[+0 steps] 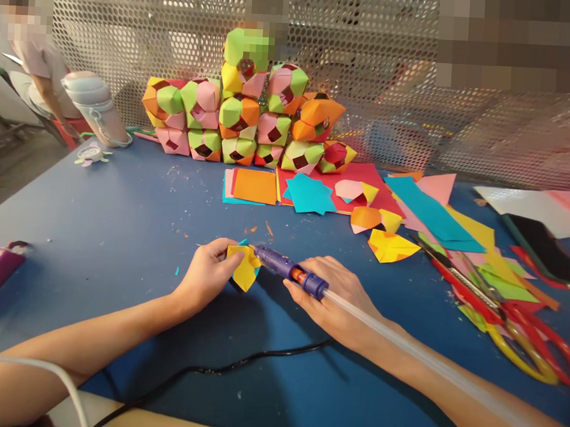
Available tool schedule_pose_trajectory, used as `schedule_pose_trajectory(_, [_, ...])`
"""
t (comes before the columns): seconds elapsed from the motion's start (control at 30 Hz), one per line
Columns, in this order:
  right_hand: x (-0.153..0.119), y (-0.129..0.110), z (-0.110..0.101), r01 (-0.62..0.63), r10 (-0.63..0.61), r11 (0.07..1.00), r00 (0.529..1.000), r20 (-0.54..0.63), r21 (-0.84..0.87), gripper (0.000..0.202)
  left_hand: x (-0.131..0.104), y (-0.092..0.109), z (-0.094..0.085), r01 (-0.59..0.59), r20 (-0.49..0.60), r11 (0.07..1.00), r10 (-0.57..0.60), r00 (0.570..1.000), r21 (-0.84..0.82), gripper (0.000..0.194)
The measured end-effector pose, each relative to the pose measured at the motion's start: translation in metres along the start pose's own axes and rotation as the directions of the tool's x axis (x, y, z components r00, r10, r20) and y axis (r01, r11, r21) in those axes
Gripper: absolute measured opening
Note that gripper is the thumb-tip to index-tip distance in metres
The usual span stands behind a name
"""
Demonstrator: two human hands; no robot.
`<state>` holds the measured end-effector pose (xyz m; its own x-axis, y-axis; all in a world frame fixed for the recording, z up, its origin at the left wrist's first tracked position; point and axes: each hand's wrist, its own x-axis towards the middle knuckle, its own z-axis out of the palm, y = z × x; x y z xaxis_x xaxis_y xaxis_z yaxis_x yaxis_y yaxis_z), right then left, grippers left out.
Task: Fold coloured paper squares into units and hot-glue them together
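Near the middle of the blue table, my left hand [210, 271] pinches a folded yellow and blue paper piece [246, 272] between thumb and fingers. My right hand [331, 291] is wrapped round a purple glue gun [277, 264], its tip at the upper right edge of the paper piece. A long clear glue stick [379, 327] sticks out of the gun's back and runs over my right forearm. Folded yellow, orange and pink pieces [393, 246] lie to the right, beyond my right hand.
Stacked paper balls [239, 119] stand at the back by a perforated metal screen. Coloured sheets [255, 186], scissors [522, 328] and a phone [545, 247] lie to the right. A bottle [95, 109] and a person [41, 67] are at the back left; a black cable [258, 354] crosses the front.
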<state>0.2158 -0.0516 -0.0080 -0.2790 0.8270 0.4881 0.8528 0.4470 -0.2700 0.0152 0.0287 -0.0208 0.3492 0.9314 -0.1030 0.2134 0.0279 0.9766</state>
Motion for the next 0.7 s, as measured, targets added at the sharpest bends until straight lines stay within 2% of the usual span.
schedule_pose_trajectory(0.13, [0.002, -0.002, -0.003, -0.006, 0.006, 0.999, 1.0, -0.021, 0.034, 0.01, -0.001, 0.001, 0.0, 0.004, 0.0, 1.0, -0.004, 1.0, -0.016, 0.018])
schedule_pose_trajectory(0.3, [0.002, -0.003, 0.0, 0.062, -0.06, 0.996, 0.998, -0.029, 0.07, 0.005, -0.001, 0.002, 0.001, -0.022, -0.013, 0.995, 0.023, 1.0, 0.099, 0.017])
schedule_pose_trajectory(0.53, [0.0, -0.004, -0.005, 0.002, -0.001, 0.999, 1.0, -0.02, 0.043, 0.011, -0.003, 0.001, 0.001, -0.044, -0.041, 0.994, 0.049, 0.998, 0.1, 0.019])
schedule_pose_trajectory(0.63, [0.0, -0.005, -0.01, -0.137, 0.133, 0.981, 0.99, 0.037, 0.135, 0.016, -0.003, 0.0, 0.0, -0.063, -0.041, 0.989, 0.069, 0.997, 0.137, 0.019])
schedule_pose_trajectory(0.7, [0.002, -0.003, -0.013, -0.291, 0.265, 0.929, 0.954, 0.139, 0.227, 0.023, -0.003, 0.0, 0.0, -0.079, -0.036, 0.983, 0.086, 0.996, 0.164, 0.019])
